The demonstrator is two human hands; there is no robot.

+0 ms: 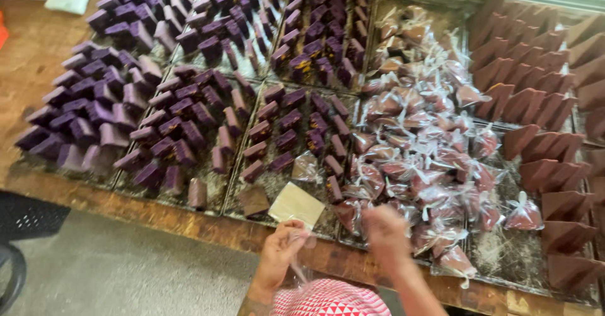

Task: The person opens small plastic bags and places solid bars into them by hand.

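Your left hand (282, 250) pinches the clear bag (301, 267); right hand (386, 231) too blurred to tell. Loose grip could drop it.

Left hand (282, 247) and right hand (386, 229), fingers curled.

At the table's (189, 223) near edge, the left hand (282, 248) pinches a clear bag (301, 272) beside the blurred right hand (386, 231); purple wedges (157, 102) fill trays, wrapped brown pieces (422, 146) heap alongside.
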